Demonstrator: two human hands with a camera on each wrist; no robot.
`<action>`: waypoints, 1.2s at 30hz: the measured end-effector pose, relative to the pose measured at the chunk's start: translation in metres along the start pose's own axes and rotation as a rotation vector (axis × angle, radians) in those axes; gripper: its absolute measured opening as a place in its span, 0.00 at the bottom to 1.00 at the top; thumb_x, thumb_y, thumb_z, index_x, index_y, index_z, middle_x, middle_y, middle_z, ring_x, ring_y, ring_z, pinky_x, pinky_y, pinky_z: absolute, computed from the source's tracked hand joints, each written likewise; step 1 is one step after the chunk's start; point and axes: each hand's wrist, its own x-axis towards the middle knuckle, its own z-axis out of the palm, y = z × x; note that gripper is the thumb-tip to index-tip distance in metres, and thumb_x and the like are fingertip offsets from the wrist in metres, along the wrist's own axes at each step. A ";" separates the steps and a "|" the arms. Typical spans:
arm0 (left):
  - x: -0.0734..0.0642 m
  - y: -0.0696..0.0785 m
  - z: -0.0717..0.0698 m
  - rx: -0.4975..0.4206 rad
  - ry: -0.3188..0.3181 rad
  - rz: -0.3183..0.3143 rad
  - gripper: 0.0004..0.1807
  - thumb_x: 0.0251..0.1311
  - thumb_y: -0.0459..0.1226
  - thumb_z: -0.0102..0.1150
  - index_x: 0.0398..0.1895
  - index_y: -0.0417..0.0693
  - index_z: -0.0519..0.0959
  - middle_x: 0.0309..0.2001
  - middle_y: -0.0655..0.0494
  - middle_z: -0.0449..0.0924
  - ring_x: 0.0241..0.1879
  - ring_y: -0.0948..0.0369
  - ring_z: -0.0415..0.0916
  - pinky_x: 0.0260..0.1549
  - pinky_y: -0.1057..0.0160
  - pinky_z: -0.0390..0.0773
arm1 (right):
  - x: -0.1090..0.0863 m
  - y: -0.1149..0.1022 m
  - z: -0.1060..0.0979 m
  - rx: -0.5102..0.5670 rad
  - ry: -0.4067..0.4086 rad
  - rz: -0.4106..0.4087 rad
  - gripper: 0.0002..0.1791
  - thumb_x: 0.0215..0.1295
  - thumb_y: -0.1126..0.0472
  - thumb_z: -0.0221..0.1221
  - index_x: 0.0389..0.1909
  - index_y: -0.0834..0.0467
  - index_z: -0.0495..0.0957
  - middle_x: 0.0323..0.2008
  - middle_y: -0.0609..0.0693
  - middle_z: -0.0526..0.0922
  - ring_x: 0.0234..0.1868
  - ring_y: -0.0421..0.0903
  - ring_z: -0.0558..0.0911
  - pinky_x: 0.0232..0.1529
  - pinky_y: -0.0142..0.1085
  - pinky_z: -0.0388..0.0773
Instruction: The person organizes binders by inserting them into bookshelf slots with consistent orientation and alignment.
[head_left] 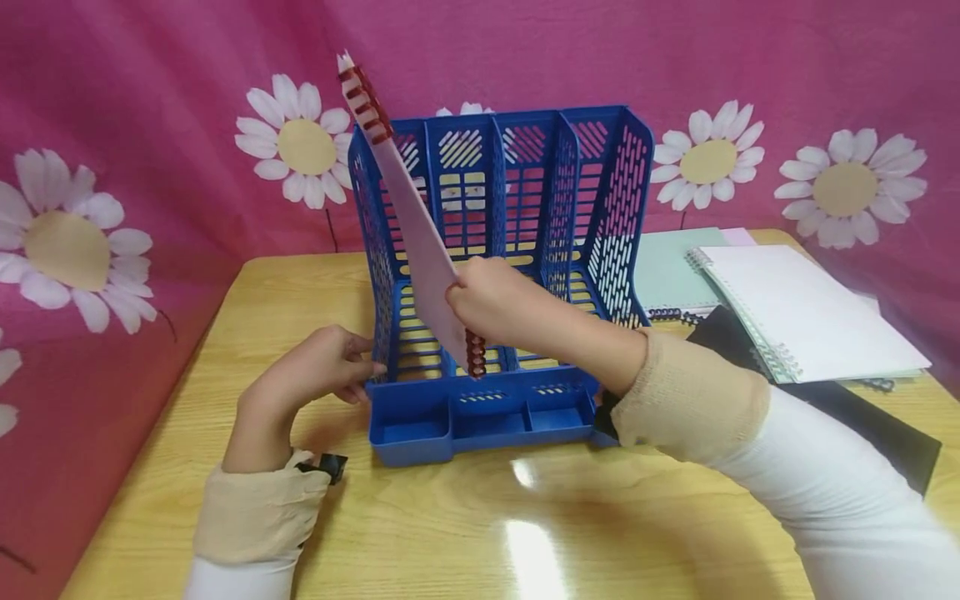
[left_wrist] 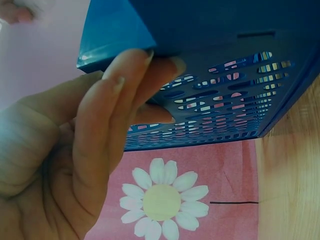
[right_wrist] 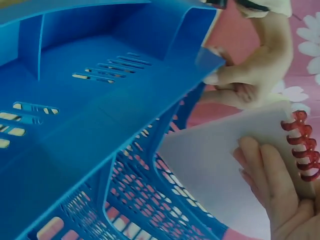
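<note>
My right hand (head_left: 498, 298) pinches the flat, pale-pink, red-ringed notebook (head_left: 422, 250); my left hand (head_left: 322, 367) grips the blue plastic rack (head_left: 420, 389). I should align the notebook with the slotted dividers (head_left: 566, 192).

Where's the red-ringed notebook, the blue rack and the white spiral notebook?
Red-ringed notebook (head_left: 422, 242): head view, on its cover.
Blue rack (head_left: 412, 452): head view, front wall.
White spiral notebook (head_left: 817, 308): head view, top face.

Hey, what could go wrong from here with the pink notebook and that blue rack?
The pink notebook is tilted, so its red rings might catch on the blue rack.
The left hand holds the rack near one front corner, so a bump could swivel it.
The white notebook lies askew; the right sleeve may nudge it.
</note>
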 end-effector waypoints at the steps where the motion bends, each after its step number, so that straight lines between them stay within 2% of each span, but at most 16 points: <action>1: -0.001 0.000 0.000 -0.004 0.001 -0.001 0.08 0.63 0.31 0.53 0.30 0.31 0.75 0.21 0.49 0.78 0.22 0.52 0.83 0.27 0.54 0.84 | 0.005 -0.001 0.002 0.006 0.000 0.000 0.20 0.72 0.62 0.37 0.34 0.64 0.78 0.21 0.51 0.74 0.18 0.41 0.70 0.18 0.29 0.66; 3: -0.001 0.000 -0.001 -0.007 -0.001 -0.002 0.11 0.63 0.31 0.53 0.39 0.26 0.76 0.22 0.47 0.79 0.23 0.52 0.83 0.27 0.54 0.84 | 0.014 -0.003 0.006 0.023 0.009 -0.002 0.20 0.73 0.62 0.37 0.35 0.64 0.78 0.21 0.51 0.72 0.18 0.41 0.69 0.18 0.29 0.66; 5: -0.002 0.000 -0.001 -0.009 -0.001 -0.003 0.14 0.64 0.31 0.53 0.44 0.23 0.75 0.23 0.47 0.80 0.23 0.52 0.83 0.28 0.54 0.84 | 0.022 -0.005 0.010 0.027 0.019 -0.002 0.21 0.73 0.61 0.37 0.30 0.64 0.77 0.18 0.51 0.72 0.16 0.41 0.67 0.17 0.30 0.65; 7: -0.001 0.000 -0.001 -0.013 -0.002 -0.004 0.16 0.64 0.31 0.53 0.47 0.22 0.74 0.24 0.45 0.80 0.23 0.51 0.83 0.28 0.54 0.84 | 0.029 -0.005 0.014 0.018 0.034 -0.009 0.22 0.73 0.62 0.37 0.24 0.63 0.75 0.16 0.50 0.70 0.14 0.41 0.65 0.16 0.30 0.63; 11: -0.001 -0.001 0.000 -0.015 -0.001 0.005 0.23 0.64 0.31 0.53 0.57 0.21 0.68 0.26 0.44 0.81 0.23 0.50 0.83 0.28 0.54 0.84 | 0.041 -0.006 0.020 0.016 0.063 0.006 0.22 0.73 0.62 0.38 0.22 0.61 0.74 0.15 0.50 0.70 0.13 0.41 0.64 0.15 0.30 0.61; 18: 0.001 -0.003 0.001 0.003 0.006 -0.013 0.23 0.63 0.31 0.54 0.56 0.20 0.68 0.25 0.45 0.82 0.23 0.51 0.83 0.26 0.59 0.84 | 0.060 -0.007 0.031 0.018 0.080 0.031 0.19 0.74 0.60 0.39 0.40 0.65 0.78 0.21 0.51 0.72 0.16 0.41 0.67 0.13 0.29 0.64; 21: 0.001 -0.003 -0.001 0.011 0.004 -0.017 0.24 0.64 0.31 0.54 0.57 0.20 0.67 0.26 0.44 0.82 0.24 0.51 0.83 0.26 0.60 0.84 | 0.066 -0.008 0.036 -0.001 0.073 0.037 0.17 0.74 0.60 0.42 0.38 0.65 0.77 0.19 0.49 0.70 0.15 0.40 0.66 0.12 0.29 0.64; 25: 0.002 -0.002 -0.002 0.006 -0.005 -0.022 0.24 0.64 0.31 0.54 0.57 0.20 0.67 0.27 0.43 0.81 0.24 0.50 0.83 0.28 0.57 0.84 | 0.071 -0.009 0.041 -0.071 0.065 0.045 0.16 0.72 0.59 0.46 0.30 0.64 0.76 0.16 0.48 0.70 0.14 0.40 0.67 0.13 0.29 0.65; 29: 0.002 -0.001 -0.002 0.005 -0.017 -0.030 0.22 0.64 0.32 0.54 0.56 0.21 0.69 0.28 0.42 0.81 0.25 0.51 0.83 0.29 0.56 0.84 | 0.075 -0.010 0.048 -0.085 0.045 0.052 0.14 0.70 0.59 0.49 0.38 0.66 0.77 0.21 0.50 0.74 0.15 0.40 0.71 0.14 0.28 0.68; 32: 0.002 -0.001 -0.002 0.003 -0.023 -0.037 0.24 0.64 0.32 0.54 0.57 0.22 0.67 0.32 0.39 0.82 0.25 0.51 0.84 0.29 0.56 0.84 | 0.078 -0.009 0.055 -0.105 0.020 0.060 0.14 0.69 0.60 0.50 0.44 0.67 0.77 0.24 0.51 0.76 0.17 0.41 0.72 0.15 0.29 0.68; 36: 0.002 -0.003 -0.002 0.000 -0.021 -0.041 0.21 0.64 0.32 0.54 0.55 0.23 0.70 0.31 0.40 0.81 0.26 0.50 0.84 0.30 0.55 0.84 | 0.083 -0.007 0.065 -0.165 0.005 0.064 0.13 0.67 0.59 0.51 0.41 0.64 0.78 0.24 0.51 0.77 0.18 0.42 0.72 0.16 0.30 0.67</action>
